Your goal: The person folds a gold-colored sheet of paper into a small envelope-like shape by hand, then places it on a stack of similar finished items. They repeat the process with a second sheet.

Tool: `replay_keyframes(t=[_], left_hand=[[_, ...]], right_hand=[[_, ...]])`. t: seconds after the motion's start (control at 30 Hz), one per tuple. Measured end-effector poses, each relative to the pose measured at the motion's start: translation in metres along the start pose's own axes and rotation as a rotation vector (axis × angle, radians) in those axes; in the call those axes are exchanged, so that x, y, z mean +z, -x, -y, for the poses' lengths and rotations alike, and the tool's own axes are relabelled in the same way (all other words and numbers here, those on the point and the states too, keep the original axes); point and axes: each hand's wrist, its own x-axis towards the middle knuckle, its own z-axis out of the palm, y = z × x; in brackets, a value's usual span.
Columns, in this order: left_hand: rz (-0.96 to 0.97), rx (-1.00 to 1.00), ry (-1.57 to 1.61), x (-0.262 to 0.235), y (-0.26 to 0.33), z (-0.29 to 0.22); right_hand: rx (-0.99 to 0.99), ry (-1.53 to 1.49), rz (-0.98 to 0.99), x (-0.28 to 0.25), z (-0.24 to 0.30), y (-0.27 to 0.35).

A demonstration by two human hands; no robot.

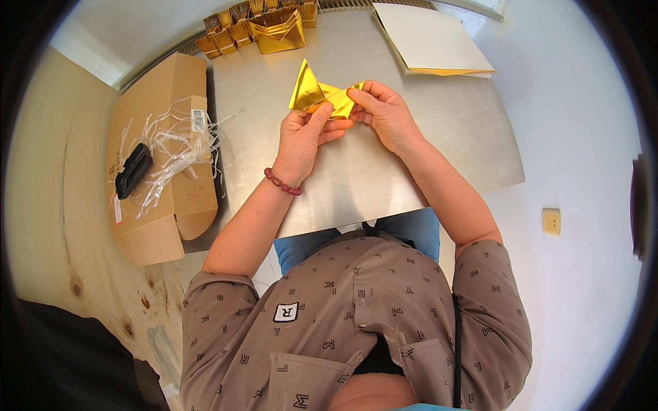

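Note:
A sheet of shiny gold foil paper (308, 87), partly folded with a tall pointed flap at its left, is held above the metal table (346, 181). My left hand (306, 130) grips its lower left part, thumb in front and fingers behind. On the right end, my right hand (384, 114) pinches the foil between thumb and fingers. A reddish bead bracelet circles my left wrist. Farther back stand nested folded gold paper pieces (279, 35), beside rows of bundled folded pieces (229, 29) with brownish edges.
A stack of white-backed sheets (433, 40) with a gold edge lies at the far right. At the left, a cardboard box (159, 85) carries white plastic strips (171, 154) and a black stapler-like object (133, 170). A wall socket (551, 221) is on the right.

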Motion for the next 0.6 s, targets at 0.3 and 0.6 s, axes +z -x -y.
replay_keyframes(t=[0.3, 0.6], left_hand=[[-0.003, -0.009, 0.011, 0.0003, -0.0002, 0.0002], [0.007, -0.001, 0.013, 0.0009, -0.0001, 0.0003]], right_hand=[[0.008, -0.012, -0.017, 0.0008, 0.0009, 0.0005], [0.003, -0.023, -0.043, 0.0017, 0.0021, 0.0009]])
